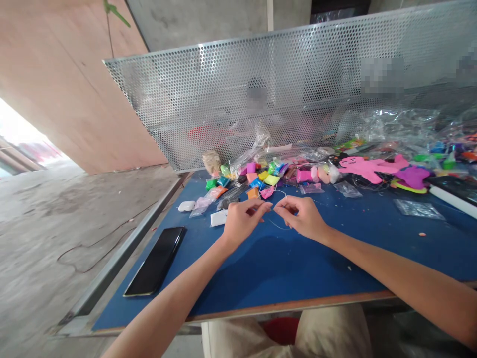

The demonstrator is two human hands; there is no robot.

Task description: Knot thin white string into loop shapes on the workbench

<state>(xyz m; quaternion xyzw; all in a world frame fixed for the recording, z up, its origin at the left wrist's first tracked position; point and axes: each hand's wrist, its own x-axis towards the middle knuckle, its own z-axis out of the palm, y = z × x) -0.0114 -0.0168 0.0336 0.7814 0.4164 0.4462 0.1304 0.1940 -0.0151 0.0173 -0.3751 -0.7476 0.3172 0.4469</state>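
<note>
Both of my hands are raised over the blue table point(257, 283), their fingertips close together. A thin pale thread point(280, 193) loops up between them, and another stretch of it hangs below my right hand. My left hand point(246, 216) is closed in a pinch on the thread. Thumb and index finger of my right hand point(301, 216) are also pinched on it. Just beyond my fingers lie an orange packet point(253, 193) and a pink packet point(267, 192). A white packet point(218, 218) rests beside my left hand.
A black phone point(154, 261) lies at the left, with a white earbud case point(187, 206) beyond it. Colourful packets, a pink figure cutout point(367, 166) and clear plastic bags point(402, 124) crowd the back, before a perforated metal panel point(223, 99). A black-and-white box point(456, 194) stands at right.
</note>
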